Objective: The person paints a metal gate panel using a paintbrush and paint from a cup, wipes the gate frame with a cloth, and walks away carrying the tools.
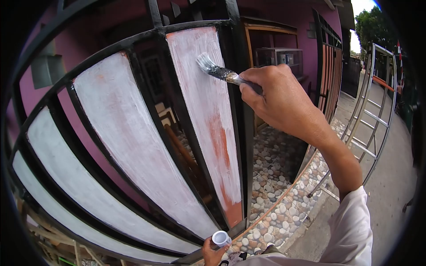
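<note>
My right hand [279,95] grips a paintbrush [224,74] by its dark handle, fingers wrapped round it. The white-coated bristles rest against the upper part of a gate panel [199,88]. That panel carries streaky white paint, with orange-brown showing through lower down and at its bottom end. Low in the view, my left hand [213,253] holds a small white cup [220,238] whose inside looks pale. To the left, more panels [120,115] are covered in white between black metal bars [175,102].
A metal ladder [372,106] stands on the paved lane [386,168] at right. Rounded pebbles [279,213] cover the ground by the gate. Behind the bars are a purple wall [284,9] and a glass display case [284,60]. Another gate [330,75] stands farther back.
</note>
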`<state>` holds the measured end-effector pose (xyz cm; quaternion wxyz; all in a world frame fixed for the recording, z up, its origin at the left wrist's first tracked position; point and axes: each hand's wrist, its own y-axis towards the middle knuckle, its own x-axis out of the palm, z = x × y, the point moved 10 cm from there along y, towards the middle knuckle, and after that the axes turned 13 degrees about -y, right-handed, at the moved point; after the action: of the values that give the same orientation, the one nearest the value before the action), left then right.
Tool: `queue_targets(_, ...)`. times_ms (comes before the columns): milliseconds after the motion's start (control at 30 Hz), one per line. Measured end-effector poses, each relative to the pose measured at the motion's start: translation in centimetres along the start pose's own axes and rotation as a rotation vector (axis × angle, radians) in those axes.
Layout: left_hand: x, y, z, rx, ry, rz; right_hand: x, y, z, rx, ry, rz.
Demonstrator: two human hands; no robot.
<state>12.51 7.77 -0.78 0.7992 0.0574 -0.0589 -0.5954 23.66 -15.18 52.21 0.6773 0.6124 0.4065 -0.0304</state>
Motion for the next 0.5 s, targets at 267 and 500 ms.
queue_targets(267, -0.1, -0.4, 1.2, 0.041, 0.100, -0.002, -2.3, 1.1, -1.7, -0.113, -0.039, 0.232)
queue_targets(500, 0.1, -0.7, 1.3, 0.026, 0.036, -0.007, 5.5, -7.0, -1.7, -0.078, 0.024, -0.055)
